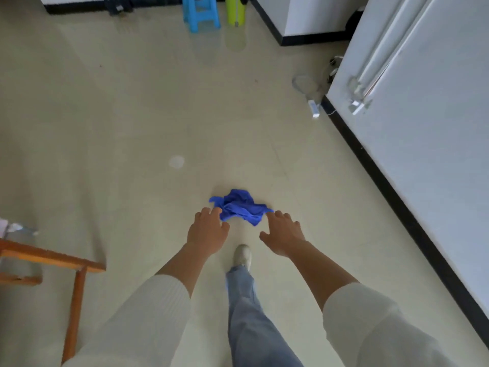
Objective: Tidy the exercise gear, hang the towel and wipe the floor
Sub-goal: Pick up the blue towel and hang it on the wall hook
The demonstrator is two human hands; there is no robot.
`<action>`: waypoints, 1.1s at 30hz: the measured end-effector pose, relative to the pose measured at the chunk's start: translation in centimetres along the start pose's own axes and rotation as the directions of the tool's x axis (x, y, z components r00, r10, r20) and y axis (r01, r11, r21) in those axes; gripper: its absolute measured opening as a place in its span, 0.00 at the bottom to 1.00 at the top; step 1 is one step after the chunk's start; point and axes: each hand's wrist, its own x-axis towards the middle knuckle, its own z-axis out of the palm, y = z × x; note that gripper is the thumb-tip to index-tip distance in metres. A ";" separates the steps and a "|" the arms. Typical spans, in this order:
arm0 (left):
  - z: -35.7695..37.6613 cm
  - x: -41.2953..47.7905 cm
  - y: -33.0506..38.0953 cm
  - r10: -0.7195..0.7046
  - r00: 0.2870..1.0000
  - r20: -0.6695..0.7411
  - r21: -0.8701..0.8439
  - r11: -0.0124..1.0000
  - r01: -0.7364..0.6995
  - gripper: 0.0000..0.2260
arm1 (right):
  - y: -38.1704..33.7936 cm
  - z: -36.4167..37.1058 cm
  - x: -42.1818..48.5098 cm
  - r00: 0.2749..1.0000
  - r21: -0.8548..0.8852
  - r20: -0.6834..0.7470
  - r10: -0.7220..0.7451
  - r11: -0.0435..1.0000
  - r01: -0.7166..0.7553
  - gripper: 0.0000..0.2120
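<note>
— While both arms reach down, where's the cloth?
— The blue cloth (240,206) lies crumpled on the floor (132,115). The left hand (207,231) and right hand (284,233) flank it, each grip spread, holding nothing.

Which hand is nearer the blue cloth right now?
Left, narrowly. The left hand overlaps the blue cloth at its lower left edge; the right hand reaches toward its lower right corner. Neither has gripped it.

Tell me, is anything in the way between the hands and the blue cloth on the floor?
Nothing visible. The blue cloth lies crumpled on bare floor, and the left hand and right hand reach with open fingers to either side of its near edge. Whether they touch it, I cannot tell.
</note>
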 end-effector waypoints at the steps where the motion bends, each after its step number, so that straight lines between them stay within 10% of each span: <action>1: 0.1 2.7 -0.2 -0.006 1.000 0.004 -0.014 1.000 0.006 0.20 | 0.1 -0.2 2.7 1.000 0.002 0.003 0.002 1.000 -0.003 0.21; 12: 7.6 28.7 -7.1 -0.199 0.973 0.118 -0.120 0.970 0.213 0.18 | 2.7 4.9 30.1 0.985 0.063 0.164 0.057 0.996 -0.068 0.21; 27: 39.1 52.6 -22.9 -0.120 0.954 0.274 -0.155 0.974 0.167 0.21 | 8.1 39.0 57.8 0.987 0.117 0.162 0.007 0.993 -0.026 0.25; 33: 44.4 56.4 -24.8 -0.055 0.958 0.283 -0.162 0.981 0.104 0.06 | 8.9 43.5 61.8 0.992 0.045 0.108 -0.057 0.998 0.053 0.07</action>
